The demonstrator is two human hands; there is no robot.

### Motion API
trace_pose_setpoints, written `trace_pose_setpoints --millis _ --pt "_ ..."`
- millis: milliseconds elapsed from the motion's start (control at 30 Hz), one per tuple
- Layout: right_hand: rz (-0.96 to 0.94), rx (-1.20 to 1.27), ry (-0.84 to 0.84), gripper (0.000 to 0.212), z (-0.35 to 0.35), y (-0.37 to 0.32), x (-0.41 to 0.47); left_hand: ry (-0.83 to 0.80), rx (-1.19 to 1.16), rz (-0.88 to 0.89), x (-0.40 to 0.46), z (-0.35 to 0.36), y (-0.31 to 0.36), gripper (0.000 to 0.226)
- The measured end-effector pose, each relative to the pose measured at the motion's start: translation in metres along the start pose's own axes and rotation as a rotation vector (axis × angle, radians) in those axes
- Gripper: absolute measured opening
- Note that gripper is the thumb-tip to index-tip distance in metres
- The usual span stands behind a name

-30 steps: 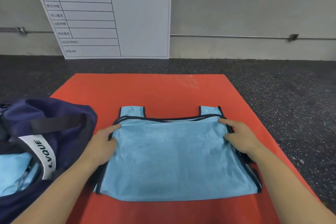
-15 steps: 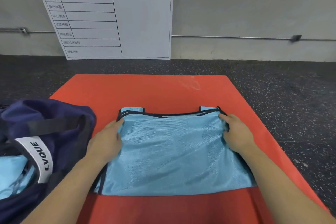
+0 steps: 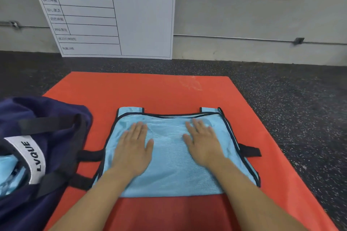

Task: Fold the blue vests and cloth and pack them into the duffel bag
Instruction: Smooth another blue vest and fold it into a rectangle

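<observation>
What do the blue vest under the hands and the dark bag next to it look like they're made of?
The blue vest looks like thin synthetic mesh: a fine ribbed weave with a slight sheen, edged in dark binding. The duffel bag seems to be matte navy woven fabric, perhaps nylon or polyester, with black webbing straps; the exact fibre can't be told.

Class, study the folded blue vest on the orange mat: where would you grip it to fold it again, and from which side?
Judging by its pose, pinch the blue vest at its near corners, coming from the near edge. That edge lies straight and free on the orange mat, while the left hand and right hand rest flat on top.
</observation>
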State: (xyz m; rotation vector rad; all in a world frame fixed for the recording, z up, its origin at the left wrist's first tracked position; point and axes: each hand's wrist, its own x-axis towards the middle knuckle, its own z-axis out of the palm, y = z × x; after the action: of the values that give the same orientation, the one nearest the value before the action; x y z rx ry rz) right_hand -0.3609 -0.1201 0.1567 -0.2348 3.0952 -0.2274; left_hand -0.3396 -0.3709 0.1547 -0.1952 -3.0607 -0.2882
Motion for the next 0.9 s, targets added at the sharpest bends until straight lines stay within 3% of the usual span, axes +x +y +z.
trace_pose_setpoints --millis 133,200,300,400,467,633,733,833,900 --pt "0.285 -0.084 0.026 0.066 -0.018 0.07 -0.009 0.009 0.104 -0.15 -0.001 -0.012 -0.04 0.078" --pt "0.309 -0.115 0.105 0.065 -0.02 0.066 -0.014 0.018 0.124 -0.193 -0.005 -0.017 -0.044 0.07" --pt "0.061 -0.068 0.209 0.067 -0.017 0.009 -0.017 0.108 0.049 -0.067 -0.016 -0.017 -0.018 0.076" --pt "-0.191 0.05 0.126 0.078 -0.003 -0.055 -0.031 0.055 -0.062 0.102 -0.036 0.002 0.014 0.089" --pt "-0.225 0.041 0.05 0.079 0.007 -0.062 -0.042 0.02 -0.043 0.108 -0.044 0.005 0.007 0.092" --pt "0.107 -0.048 0.091 0.095 -0.008 0.043 -0.04 0.033 0.065 -0.079 -0.042 -0.021 -0.065 0.096" --pt "0.241 -0.091 0.096 0.071 -0.02 0.072 -0.052 0.062 0.113 -0.085 -0.05 -0.03 -0.071 0.089" --pt "0.037 -0.043 0.113 0.083 -0.02 0.023 -0.059 0.099 0.091 0.117 -0.067 -0.017 -0.031 0.069" --pt "-0.131 0.008 0.057 0.089 -0.012 -0.018 -0.065 0.068 0.037 0.183 -0.08 -0.005 -0.006 0.069"
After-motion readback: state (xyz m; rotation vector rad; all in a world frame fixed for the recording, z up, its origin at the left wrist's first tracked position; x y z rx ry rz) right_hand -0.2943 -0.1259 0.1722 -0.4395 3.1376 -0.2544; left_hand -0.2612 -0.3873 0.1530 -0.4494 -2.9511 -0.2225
